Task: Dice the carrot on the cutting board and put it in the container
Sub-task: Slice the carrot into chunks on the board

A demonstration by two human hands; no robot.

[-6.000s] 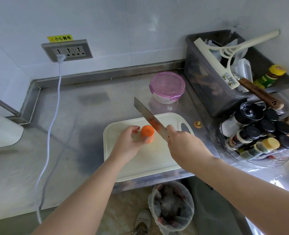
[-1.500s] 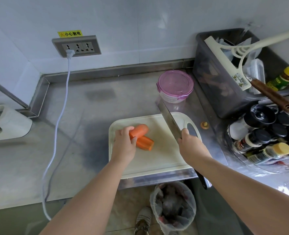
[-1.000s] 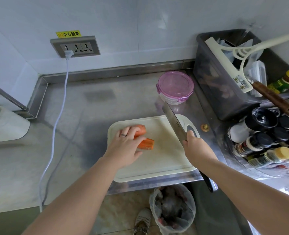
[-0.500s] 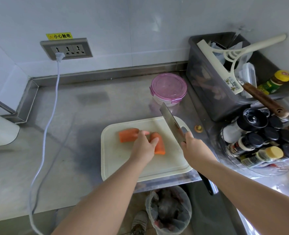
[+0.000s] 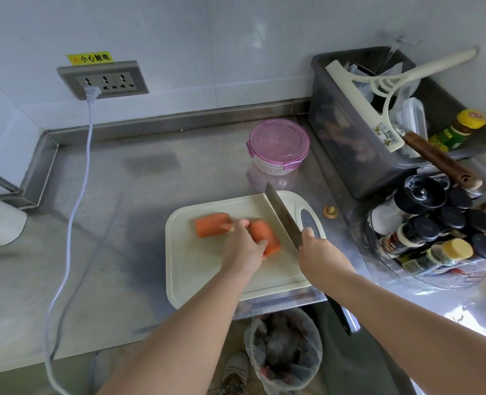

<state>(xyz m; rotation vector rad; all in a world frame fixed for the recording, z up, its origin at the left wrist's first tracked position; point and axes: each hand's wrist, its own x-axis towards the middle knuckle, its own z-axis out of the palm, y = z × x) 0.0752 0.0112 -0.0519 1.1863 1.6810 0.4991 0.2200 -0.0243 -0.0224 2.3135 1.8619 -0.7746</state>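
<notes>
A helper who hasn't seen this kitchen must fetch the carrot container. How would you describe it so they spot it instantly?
On the steel counter, look just beyond the far right corner of the white cutting board, left of the dark grey bin. The container there is round and clear, with a pink clip-on lid that is shut. The bottles farther right are slim and mostly dark-capped.

A kitchen, plainly: a stainless steel counter (image 5: 139, 223) runs along a white tiled wall (image 5: 207, 38). At its edge sits a cutting board (image 5: 201, 266) with carrot (image 5: 211, 228) under a cleaver (image 5: 281, 215). Off to the right stand crowded seasoning bottles (image 5: 435, 232) and a grey tub (image 5: 350, 155) of utensils, and a lined waste bin (image 5: 283, 349) waits below.
</notes>
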